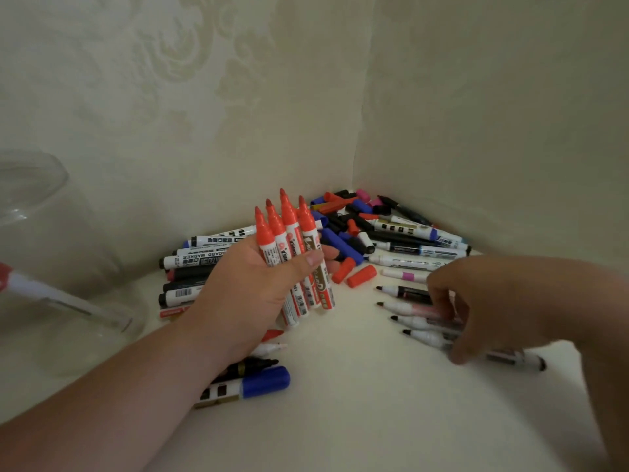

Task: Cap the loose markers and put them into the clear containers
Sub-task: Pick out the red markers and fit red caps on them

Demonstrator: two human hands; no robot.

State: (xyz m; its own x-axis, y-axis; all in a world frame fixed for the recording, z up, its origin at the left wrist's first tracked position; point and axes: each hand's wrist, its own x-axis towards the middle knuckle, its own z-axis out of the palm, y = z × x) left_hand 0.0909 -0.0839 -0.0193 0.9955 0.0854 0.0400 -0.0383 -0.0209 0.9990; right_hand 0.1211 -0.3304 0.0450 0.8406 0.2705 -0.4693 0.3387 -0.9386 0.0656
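Evidently this is the gathering step, by the head view: the left hand (pixel 258 284) grips four uncapped red markers (pixel 289 240), tips up, over the pile (pixel 354 229). The right hand (pixel 476 301) curls over a row of thin black-tipped markers (pixel 408 313) on the table (pixel 340 420) (blurred, so I cannot tell whether it pinches any). Next, I judge, the red caps (pixel 361 276) just beside the bundle want pressing on. The clear container (pixel 51 233) stands well left. Walls (pixel 476 131) hem the pile behind, with open table in front.
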